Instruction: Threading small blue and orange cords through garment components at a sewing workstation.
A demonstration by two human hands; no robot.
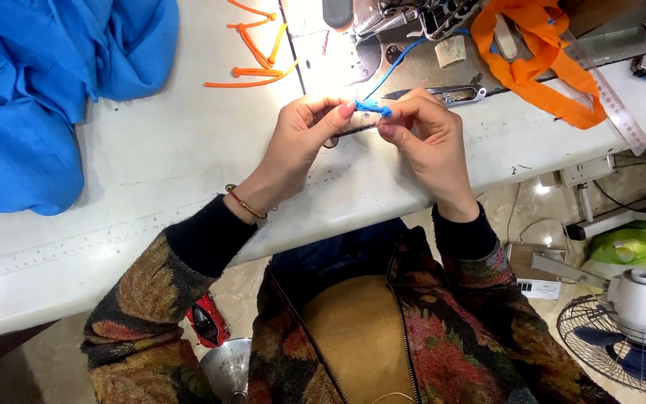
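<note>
A small knot of blue cord is pinched between the fingers of the left hand and right hand above the white desk, apparently mid-tying, so steady tension seems called for near the sewing machine.

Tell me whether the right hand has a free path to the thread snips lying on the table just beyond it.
Probably yes. The thread snips lie bare on the white table right behind the right hand, nothing between them. But that hand and the left hand both pinch the blue cord, so it would have to let go first.
</note>
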